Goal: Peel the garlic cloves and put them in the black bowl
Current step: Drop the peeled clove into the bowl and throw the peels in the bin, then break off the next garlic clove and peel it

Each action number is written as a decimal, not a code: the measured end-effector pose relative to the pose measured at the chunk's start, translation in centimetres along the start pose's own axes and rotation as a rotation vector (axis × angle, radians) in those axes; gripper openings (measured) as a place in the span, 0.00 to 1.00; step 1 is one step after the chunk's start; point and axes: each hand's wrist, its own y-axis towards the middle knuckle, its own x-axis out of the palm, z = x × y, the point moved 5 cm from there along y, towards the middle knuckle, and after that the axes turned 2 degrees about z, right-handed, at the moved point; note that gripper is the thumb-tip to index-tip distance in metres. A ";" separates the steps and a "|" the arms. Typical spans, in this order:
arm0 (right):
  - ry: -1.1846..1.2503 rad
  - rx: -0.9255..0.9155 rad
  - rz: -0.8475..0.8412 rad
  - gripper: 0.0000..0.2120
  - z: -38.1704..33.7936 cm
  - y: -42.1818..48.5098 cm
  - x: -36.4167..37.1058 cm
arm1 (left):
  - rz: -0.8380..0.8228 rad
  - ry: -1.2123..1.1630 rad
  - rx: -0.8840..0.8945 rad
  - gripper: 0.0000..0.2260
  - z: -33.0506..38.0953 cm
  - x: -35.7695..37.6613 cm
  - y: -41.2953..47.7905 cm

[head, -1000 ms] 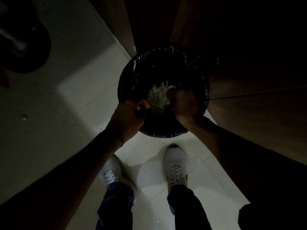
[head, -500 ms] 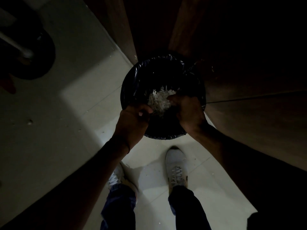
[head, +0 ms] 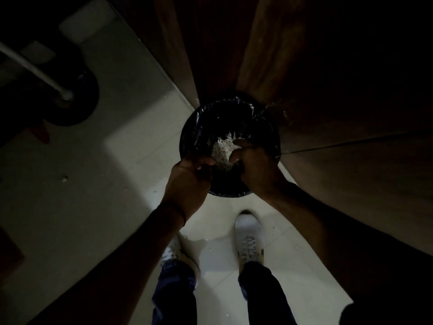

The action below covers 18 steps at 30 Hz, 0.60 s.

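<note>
A round bin lined with a black plastic bag (head: 230, 113) stands on the floor against a wooden panel. A pale heap of garlic skins (head: 222, 150) sits over its opening, between my hands. My left hand (head: 187, 181) is closed at the heap's left side. On the heap's right, my right hand (head: 254, 164) is closed too. Both grip something dark under the skins, and the dim light hides what it is. No garlic cloves and no black bowl are in view.
My two white shoes (head: 249, 240) stand on pale floor tiles (head: 145, 141) just before the bin. A dark wooden panel (head: 328, 90) rises behind and to the right. At far left a dark round base with a white pole (head: 68, 99) stands on the floor.
The bin and both hands sit slightly lower in the view than before. My hands stay over the bin with the heap of skins between them.
</note>
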 end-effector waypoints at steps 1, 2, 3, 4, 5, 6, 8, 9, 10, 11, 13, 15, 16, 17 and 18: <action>-0.002 -0.063 0.003 0.17 -0.8 -0.5 -0.7 | 0.007 0.011 0.019 0.10 0.8 -0.5 -0.8; -0.011 -0.093 0.003 0.19 -1.3 -0.9 -1.2 | 0.021 0.022 0.035 0.10 1.5 -1.1 -1.7; -0.013 -0.096 -0.006 0.21 -2.0 -1.5 -1.8 | 0.041 0.036 0.050 0.09 2.3 -1.8 -2.7; -0.003 -0.097 -0.006 0.21 -2.7 -2.2 -2.5 | 0.062 0.053 0.065 0.09 3.2 -2.6 -3.8; 0.015 -0.101 0.014 0.20 -3.5 -3.2 -3.4 | 0.080 0.071 0.083 0.10 4.3 -3.5 -5.0; 0.042 -0.111 0.052 0.18 -4.5 -4.3 -4.6 | 0.101 0.077 0.096 0.10 5.4 -4.5 -6.3; 0.086 -0.140 0.132 0.16 -6.9 -7.1 -7.0 | 0.142 0.055 0.097 0.12 7.7 -7.0 -9.4; 0.095 -0.149 0.150 0.16 -8.2 -8.6 -8.2 | 0.160 0.051 0.105 0.12 8.8 -8.2 -11.1; 0.100 -0.165 0.150 0.16 -9.6 -10.2 -9.3 | 0.178 0.054 0.120 0.11 9.8 -9.4 -13.0; 0.104 -0.183 0.133 0.16 -11.1 -11.6 -10.4 | 0.195 0.063 0.140 0.11 10.9 -10.7 -14.7; 0.132 -0.210 0.068 0.15 -14.3 -14.4 -12.6 | 0.231 0.085 0.153 0.11 12.6 -13.5 -18.4; 0.154 -0.265 0.029 0.14 -18.3 -17.0 -14.9 | 0.282 0.102 0.134 0.11 13.8 -16.6 -22.3; 0.158 -0.300 0.021 0.13 -20.5 -18.2 -16.0 | 0.310 0.107 0.124 0.12 14.4 -18.1 -24.3; 0.165 -0.332 0.018 0.13 -22.8 -19.4 -16.9 | 0.336 0.111 0.109 0.12 14.9 -19.6 -26.4; 0.179 -0.367 0.013 0.13 -25.1 -20.6 -17.8 | 0.364 0.111 0.089 0.12 15.1 -21.1 -28.3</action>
